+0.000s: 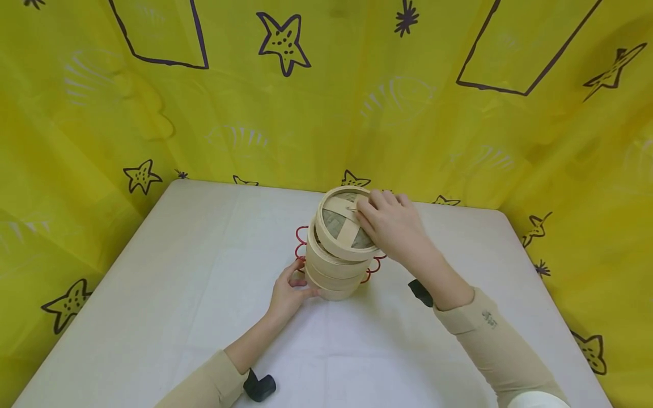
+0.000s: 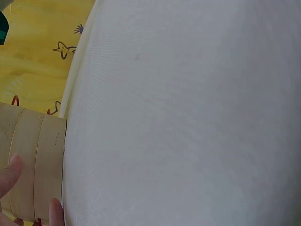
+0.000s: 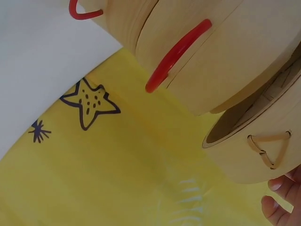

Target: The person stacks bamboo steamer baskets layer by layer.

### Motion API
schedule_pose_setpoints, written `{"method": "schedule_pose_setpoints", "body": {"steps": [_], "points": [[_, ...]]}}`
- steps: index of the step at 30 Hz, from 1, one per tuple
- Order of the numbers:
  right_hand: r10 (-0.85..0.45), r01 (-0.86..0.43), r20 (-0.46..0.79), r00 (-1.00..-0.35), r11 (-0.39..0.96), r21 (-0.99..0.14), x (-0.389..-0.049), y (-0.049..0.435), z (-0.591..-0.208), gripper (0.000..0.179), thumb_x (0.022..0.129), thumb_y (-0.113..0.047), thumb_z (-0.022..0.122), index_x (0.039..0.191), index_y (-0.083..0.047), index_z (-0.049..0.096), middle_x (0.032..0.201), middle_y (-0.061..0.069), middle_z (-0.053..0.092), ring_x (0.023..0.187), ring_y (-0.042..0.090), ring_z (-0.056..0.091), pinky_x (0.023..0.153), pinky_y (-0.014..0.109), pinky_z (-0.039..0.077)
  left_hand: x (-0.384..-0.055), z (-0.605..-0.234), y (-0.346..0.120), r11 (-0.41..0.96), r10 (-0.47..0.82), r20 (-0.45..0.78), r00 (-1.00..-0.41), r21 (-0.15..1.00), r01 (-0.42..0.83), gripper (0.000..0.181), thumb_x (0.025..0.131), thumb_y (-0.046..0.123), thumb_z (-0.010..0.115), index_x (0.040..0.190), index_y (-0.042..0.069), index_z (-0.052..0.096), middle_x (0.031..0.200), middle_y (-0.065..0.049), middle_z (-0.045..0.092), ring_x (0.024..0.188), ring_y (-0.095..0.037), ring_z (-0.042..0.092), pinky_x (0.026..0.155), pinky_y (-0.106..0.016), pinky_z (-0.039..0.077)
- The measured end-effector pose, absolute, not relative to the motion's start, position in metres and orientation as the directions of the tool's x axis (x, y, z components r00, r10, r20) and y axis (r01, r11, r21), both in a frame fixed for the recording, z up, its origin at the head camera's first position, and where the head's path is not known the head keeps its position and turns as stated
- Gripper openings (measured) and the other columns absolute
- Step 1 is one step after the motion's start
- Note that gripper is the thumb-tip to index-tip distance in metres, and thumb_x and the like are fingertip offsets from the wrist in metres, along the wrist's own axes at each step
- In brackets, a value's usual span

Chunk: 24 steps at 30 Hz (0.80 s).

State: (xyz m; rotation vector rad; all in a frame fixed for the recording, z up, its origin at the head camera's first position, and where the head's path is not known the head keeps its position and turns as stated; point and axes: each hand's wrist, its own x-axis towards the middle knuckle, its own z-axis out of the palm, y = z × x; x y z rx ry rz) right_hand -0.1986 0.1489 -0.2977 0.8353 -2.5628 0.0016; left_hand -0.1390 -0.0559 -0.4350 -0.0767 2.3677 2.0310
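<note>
A round bamboo steamer (image 1: 334, 280) of stacked tiers, with red loop handles on its sides, stands on the white table. My right hand (image 1: 390, 224) holds its lid (image 1: 347, 224) by the middle of the cross strap. The lid is tilted, its near edge low over the top tier and its far side raised. In the right wrist view a gap shows between the lid (image 3: 263, 160) and the tier (image 3: 225, 70). My left hand (image 1: 288, 292) grips the steamer's lower left side, thumb at the front and fingers by the red handles. What lies inside the steamer is hidden.
A white cloth covers the table (image 1: 229, 226). Yellow curtains (image 1: 316, 124) with starfish drawings hang behind it and along both sides. Black straps sit at both wrists. A white rounded thing (image 1: 538, 400) shows at the bottom right edge.
</note>
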Motion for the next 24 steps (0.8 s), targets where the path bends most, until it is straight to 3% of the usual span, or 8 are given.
{"method": "schedule_pose_setpoints", "body": {"steps": [8,16,24], "points": [[-0.579,-0.577,0.398,-0.712,0.805,0.140,-0.201,0.142,-0.300,0.016,0.094,-0.028,0.050,0.099,-0.013,0.053,0.091,0.006,0.049,0.090,0.025,0.048,0.079,0.041,0.038,-0.141,-0.440,-0.057,0.150,-0.018,-0.043,-0.999,0.988,-0.045,0.074,0.065,-0.004,0.077,0.131,-0.006,0.043,0.125,-0.023,0.047,0.093,-0.041,0.055,0.063,-0.020,0.047],[-0.597,-0.587,0.392,-0.699,0.793,0.162,-0.202,0.139,-0.302,0.017,0.094,-0.028,0.049,0.099,-0.013,0.053,0.089,0.006,0.048,0.086,0.025,0.047,0.078,0.040,0.037,-0.153,-0.473,-0.060,0.161,-0.028,-0.034,-0.999,0.986,-0.038,0.080,0.063,0.003,0.082,0.134,0.002,0.044,0.127,-0.017,0.048,0.090,-0.031,0.057,0.063,-0.021,0.048],[-0.599,-0.588,0.383,-0.704,0.793,0.160,-0.202,0.137,-0.302,0.017,0.094,-0.029,0.050,0.098,-0.012,0.053,0.088,0.005,0.048,0.086,0.025,0.047,0.079,0.040,0.037,-0.153,-0.475,-0.059,0.167,-0.032,-0.015,-0.999,0.986,-0.020,0.080,0.063,0.003,0.082,0.133,0.002,0.045,0.124,-0.016,0.049,0.088,-0.029,0.058,0.065,-0.022,0.049]]}}
